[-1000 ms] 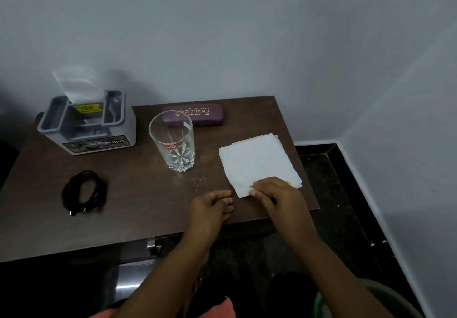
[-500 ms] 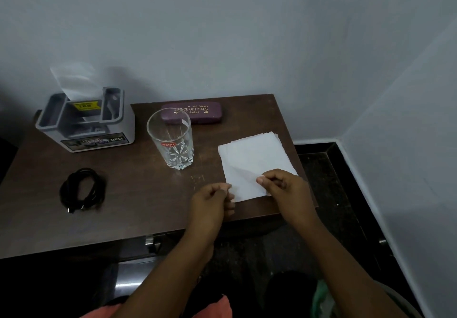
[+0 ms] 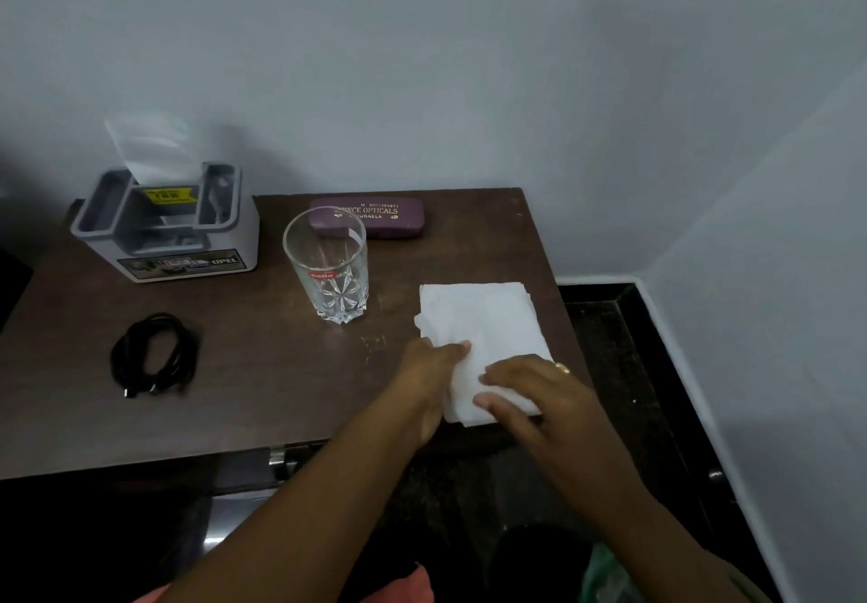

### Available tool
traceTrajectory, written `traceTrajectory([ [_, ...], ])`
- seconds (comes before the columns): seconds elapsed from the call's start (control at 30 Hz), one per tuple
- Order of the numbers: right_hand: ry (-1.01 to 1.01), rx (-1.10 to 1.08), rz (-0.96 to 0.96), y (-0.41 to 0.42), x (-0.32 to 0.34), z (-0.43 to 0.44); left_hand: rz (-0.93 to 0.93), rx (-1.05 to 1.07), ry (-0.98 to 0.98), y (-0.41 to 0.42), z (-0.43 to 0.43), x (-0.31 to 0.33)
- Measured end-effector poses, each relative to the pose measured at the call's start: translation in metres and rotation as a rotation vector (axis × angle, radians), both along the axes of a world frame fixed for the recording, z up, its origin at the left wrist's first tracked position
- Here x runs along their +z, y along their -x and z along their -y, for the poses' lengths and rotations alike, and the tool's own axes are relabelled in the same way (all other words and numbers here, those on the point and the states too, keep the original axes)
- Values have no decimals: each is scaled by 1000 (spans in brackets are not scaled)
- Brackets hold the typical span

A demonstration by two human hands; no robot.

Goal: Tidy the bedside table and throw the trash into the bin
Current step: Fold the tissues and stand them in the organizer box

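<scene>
A stack of white tissues (image 3: 483, 316) lies at the right front of the dark wooden bedside table (image 3: 262, 396). My left hand (image 3: 429, 370) holds the stack's left edge, with the thumb on top. My right hand (image 3: 532, 386) lies flat on the stack's near end, fingers apart and pressing down; it wears a ring. A bit of the green bin (image 3: 605, 574) shows on the floor at the bottom right, below my right forearm.
An empty drinking glass (image 3: 330, 269) stands mid-table, left of the tissues. Behind it lies a purple spectacle case (image 3: 370, 217). A grey organiser box (image 3: 164, 227) sits at the back left, a coiled black cable (image 3: 155, 353) in front of it. Walls close the back and right.
My right hand has let go of the tissue corner it had lifted and now presses flat on the stack. My left hand has moved right, onto the stack's left edge.
</scene>
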State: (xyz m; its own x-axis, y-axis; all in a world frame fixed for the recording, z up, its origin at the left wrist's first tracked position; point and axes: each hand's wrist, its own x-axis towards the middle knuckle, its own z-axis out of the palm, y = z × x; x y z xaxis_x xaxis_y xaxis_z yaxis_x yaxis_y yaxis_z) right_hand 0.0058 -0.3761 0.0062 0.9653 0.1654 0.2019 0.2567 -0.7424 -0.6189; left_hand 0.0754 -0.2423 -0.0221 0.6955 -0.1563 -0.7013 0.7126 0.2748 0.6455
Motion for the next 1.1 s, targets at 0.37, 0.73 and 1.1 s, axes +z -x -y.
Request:
traceTrajectory([
  [0.37, -507, -497, -184, -4, 2, 12, 67, -94, 209, 1, -18, 27],
  [0.73, -417, -406, -272, -36, -23, -66, 92, 91, 215, 7, -30, -4],
  [1.1, -432, -454, -294, -46, -31, -61, 202, 58, -72, 0, -23, -4],
])
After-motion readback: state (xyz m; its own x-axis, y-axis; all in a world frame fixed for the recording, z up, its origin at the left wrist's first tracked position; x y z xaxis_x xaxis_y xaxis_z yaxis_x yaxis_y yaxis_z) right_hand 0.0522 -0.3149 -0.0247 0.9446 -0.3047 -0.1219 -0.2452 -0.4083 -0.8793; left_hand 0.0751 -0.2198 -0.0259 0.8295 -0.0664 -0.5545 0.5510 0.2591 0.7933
